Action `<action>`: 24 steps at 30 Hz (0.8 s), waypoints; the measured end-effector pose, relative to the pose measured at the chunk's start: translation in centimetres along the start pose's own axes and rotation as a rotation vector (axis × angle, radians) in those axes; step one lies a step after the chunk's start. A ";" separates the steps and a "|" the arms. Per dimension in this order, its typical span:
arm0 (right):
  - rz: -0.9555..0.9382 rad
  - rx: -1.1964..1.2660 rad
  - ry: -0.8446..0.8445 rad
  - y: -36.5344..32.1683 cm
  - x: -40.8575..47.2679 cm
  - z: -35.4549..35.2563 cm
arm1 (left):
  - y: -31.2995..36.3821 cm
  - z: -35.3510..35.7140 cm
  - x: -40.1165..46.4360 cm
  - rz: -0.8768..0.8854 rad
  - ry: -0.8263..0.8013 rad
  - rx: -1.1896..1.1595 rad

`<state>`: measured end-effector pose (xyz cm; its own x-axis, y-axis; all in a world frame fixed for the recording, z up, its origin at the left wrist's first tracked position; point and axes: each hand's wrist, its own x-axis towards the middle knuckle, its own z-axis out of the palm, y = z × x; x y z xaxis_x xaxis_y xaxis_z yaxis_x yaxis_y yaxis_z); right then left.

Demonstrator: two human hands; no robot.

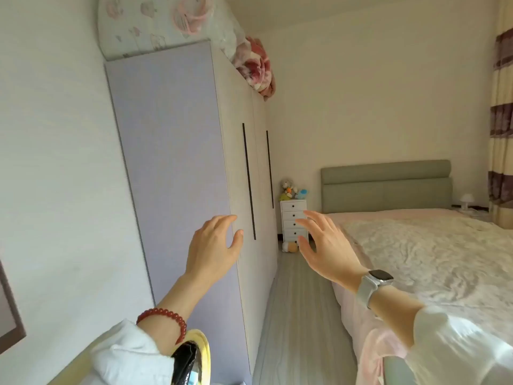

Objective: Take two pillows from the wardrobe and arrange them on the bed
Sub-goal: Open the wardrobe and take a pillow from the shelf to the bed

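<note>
- Pale wood-grain wardrobe [238,151] fills the left-centre of the frame, doors closed; the pillows must be inside, unseen.
- My left hand [213,245] and right hand [324,245] hover mid-frame, fingers spread, holding nothing.
- I judge this the opening step: next I need a dark handle [249,182].
- The bed [430,245], lower right, has no pillows.

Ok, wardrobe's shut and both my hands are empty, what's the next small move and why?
Probably hook the left hand onto the nearer dark handle and pull: the wardrobe doors look closed, no pillows show on the bed, and that hand is closest.
</note>
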<state>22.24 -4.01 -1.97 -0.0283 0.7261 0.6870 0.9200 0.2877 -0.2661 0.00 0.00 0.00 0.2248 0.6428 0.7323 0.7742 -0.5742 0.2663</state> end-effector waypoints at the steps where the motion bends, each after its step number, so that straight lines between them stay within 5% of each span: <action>1: 0.014 0.017 0.004 1.2 -0.1 0.9 | 0.1 1.8 0.0 -0.015 -0.009 -0.043; 12: 0.312 0.224 -0.117 23.6 1.7 11.3 | 1.7 29.4 3.0 -0.344 -0.171 -0.474; 24: 0.446 0.393 -0.417 41.1 16.8 26.8 | -6.4 49.4 18.7 -0.528 -0.266 -0.310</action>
<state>49.09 36.74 -19.50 0.0982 0.9819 0.1618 0.6726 0.0543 -0.7380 28.51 40.70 -19.00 0.0312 0.9581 0.2849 0.6237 -0.2414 0.7434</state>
